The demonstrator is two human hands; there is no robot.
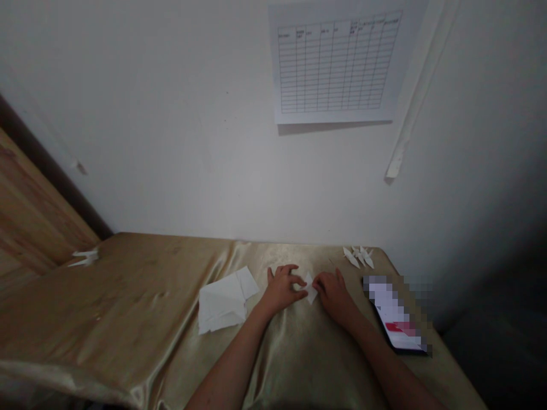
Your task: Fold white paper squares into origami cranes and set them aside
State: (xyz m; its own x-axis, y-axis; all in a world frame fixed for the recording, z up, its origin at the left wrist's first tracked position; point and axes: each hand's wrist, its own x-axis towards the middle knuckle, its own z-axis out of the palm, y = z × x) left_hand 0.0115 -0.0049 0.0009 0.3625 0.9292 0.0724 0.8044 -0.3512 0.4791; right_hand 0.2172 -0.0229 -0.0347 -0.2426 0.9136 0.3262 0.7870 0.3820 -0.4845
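Observation:
A small folded piece of white paper (310,288) lies on the gold satin cloth (141,296) that covers the table. My left hand (282,289) pinches its left side with curled fingers. From the right, my right hand (333,293) presses and grips the other edge, fingers closed on it. Both hands rest on the cloth near the table's far edge.
A loose stack of white paper sheets (224,302) lies left of my hands. Several folded white paper pieces (359,256) sit at the far right corner. A phone (397,316) with a lit screen lies at the right. A printed table sheet (335,62) hangs on the wall.

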